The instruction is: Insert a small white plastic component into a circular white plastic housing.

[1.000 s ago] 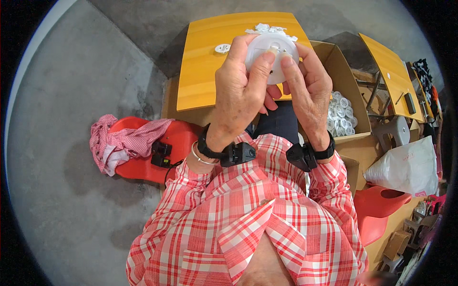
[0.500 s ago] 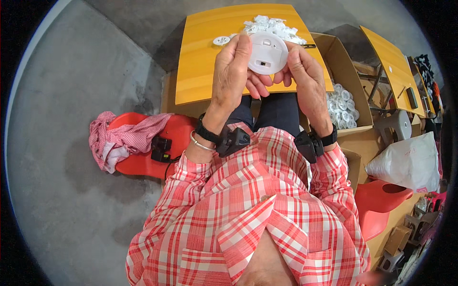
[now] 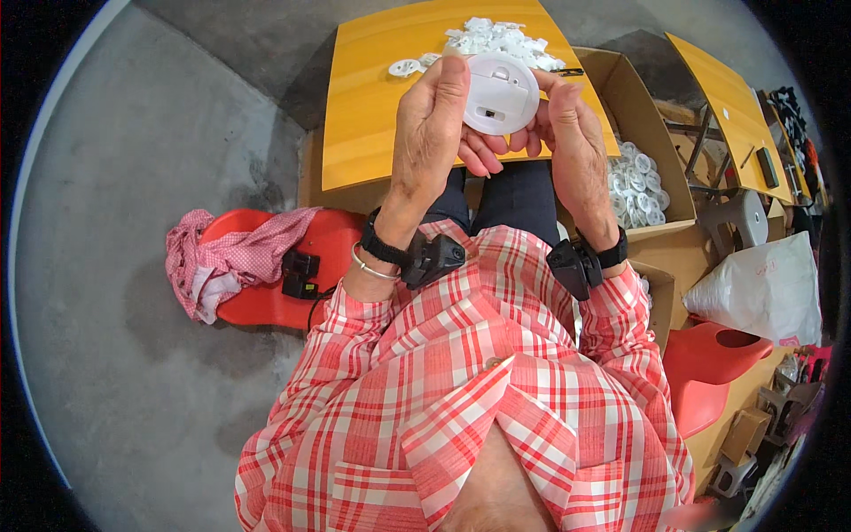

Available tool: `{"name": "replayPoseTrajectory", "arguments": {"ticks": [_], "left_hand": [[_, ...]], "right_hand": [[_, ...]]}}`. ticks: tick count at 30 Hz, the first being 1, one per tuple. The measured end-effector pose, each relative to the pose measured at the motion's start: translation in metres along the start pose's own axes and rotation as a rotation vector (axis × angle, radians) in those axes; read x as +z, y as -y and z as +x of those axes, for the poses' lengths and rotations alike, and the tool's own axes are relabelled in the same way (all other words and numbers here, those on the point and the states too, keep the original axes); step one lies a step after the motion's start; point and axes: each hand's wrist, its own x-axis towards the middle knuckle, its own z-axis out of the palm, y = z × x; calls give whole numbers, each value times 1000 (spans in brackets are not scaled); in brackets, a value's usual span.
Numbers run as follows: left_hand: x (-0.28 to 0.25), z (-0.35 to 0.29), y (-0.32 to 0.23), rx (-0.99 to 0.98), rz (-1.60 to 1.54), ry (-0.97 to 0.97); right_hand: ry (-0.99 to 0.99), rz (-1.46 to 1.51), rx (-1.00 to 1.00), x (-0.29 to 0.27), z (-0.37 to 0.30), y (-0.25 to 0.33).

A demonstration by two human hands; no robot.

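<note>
A white round plastic case point(image 3: 499, 113), with a small slot and a little rectangular hatch on its face, is held up over the near part of the yellow table. My left hand point(image 3: 433, 120) grips its left edge, thumb along the rim and fingers curled underneath. From the other side, my right hand point(image 3: 567, 124) steadies the case with its fingers at and behind the rim, the thumb standing a little away from it. Behind the case lies a heap of small white plastic parts point(image 3: 501, 40). Left of the heap is a white disc with holes point(image 3: 405, 68).
The yellow table point(image 3: 372, 124) has a black tool point(image 3: 569, 72) at its right edge. Beside it, a cardboard box point(image 3: 678, 199) holds many clear-white round parts point(image 3: 636, 191). On my left stands a red stool point(image 3: 257, 306) with a pink checked cloth point(image 3: 239, 248). A white sack point(image 3: 758, 288) lies right.
My right thumb has moved slightly off the rim of the case. The case is still in both hands, and the whole view has shifted a little.
</note>
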Motion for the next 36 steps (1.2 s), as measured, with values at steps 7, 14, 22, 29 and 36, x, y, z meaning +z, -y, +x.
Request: {"name": "replayPoseTrajectory", "arguments": {"ticks": [7, 14, 22, 29, 36], "left_hand": [[7, -4, 9, 78, 12, -58], [1, 1, 37, 20, 63, -96], [-21, 22, 124, -320, 109, 240], [-93, 18, 137, -463, 390, 264], [-159, 46, 136, -464, 436, -26]], "right_hand": [[-32, -129, -49, 10, -6, -4], [-67, -170, 38, 5, -8, -27], [-104, -292, 302, -37, -30, -103], [-442, -270, 384, -118, -101, -110], [-1167, -195, 345, -259, -245, -118]]}}
